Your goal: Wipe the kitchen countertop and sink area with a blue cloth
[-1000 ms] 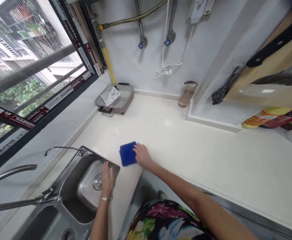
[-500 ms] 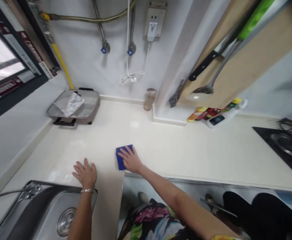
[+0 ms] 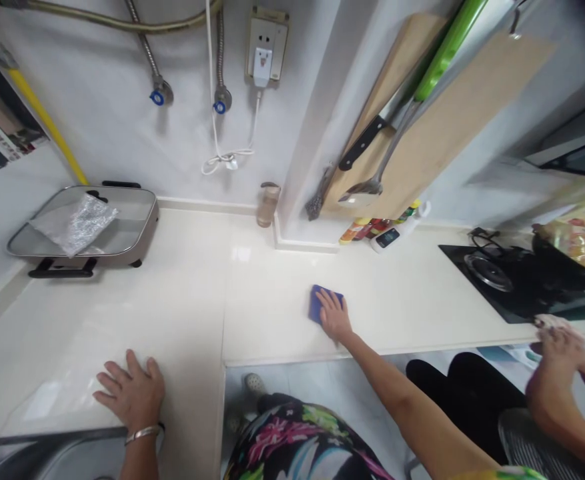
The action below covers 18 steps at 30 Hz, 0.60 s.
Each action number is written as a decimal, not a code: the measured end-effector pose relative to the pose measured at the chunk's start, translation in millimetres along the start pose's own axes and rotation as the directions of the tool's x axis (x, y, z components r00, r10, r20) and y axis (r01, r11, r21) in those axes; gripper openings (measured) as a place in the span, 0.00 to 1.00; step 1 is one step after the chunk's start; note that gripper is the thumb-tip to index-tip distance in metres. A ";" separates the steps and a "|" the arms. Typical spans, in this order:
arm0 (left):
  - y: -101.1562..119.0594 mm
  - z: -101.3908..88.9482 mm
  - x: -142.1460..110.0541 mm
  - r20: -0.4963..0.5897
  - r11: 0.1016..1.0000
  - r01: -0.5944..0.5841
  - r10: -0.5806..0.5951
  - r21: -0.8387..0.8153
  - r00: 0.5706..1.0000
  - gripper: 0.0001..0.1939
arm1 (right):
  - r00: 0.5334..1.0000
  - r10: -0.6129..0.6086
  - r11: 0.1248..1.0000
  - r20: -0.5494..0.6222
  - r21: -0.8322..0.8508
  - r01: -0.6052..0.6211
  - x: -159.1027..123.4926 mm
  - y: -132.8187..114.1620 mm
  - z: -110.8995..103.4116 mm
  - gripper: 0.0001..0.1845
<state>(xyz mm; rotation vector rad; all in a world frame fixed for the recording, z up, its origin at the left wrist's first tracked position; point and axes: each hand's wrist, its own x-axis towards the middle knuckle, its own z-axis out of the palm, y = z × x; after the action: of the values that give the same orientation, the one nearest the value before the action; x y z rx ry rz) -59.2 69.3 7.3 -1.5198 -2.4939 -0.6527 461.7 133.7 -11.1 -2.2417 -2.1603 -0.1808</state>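
Observation:
My right hand (image 3: 335, 319) presses down on a folded blue cloth (image 3: 315, 305), which lies on the white countertop (image 3: 267, 303) near its middle. The cloth's left side and top edge show; my palm and fingers cover the rest. Beside the sink (image 3: 79, 460), my left hand (image 3: 135, 392) rests on the counter with its fingers spread and nothing in it. A bracelet circles that wrist.
An electric pan (image 3: 145, 233) with a plastic bag (image 3: 79, 223) on its lid stands at the back left. A bottle (image 3: 268, 205) is by the wall corner. Right are a hob (image 3: 532, 293) and another person's hands (image 3: 562, 347) holding a cloth.
My right hand has slid the blue cloth to the right along the counter. The view has swung right, bringing in the hob and the other person's hands. My left hand still lies spread near the sink.

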 end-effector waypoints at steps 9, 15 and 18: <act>7.9 -5.4 5.2 0.005 0.995 -0.029 0.029 0.095 1.000 0.37 | 0.895 0.446 0.886 0.022 0.132 -0.445 68.0 68.4 20.0 0.32; 9.9 -5.6 10.5 0.058 0.981 -0.046 0.036 0.187 0.998 0.37 | 0.785 0.608 0.776 0.119 0.120 -0.619 142.2 25.2 14.7 0.33; 13.4 -7.8 12.9 0.074 0.974 -0.047 0.031 0.224 0.997 0.36 | 0.873 0.463 0.878 0.153 0.057 -0.475 157.6 -27.4 10.0 0.33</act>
<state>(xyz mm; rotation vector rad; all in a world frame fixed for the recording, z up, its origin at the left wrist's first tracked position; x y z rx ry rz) -54.3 81.6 22.5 -1.5265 -2.4804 -0.3022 440.4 292.5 -7.2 -2.7005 -1.5548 0.0853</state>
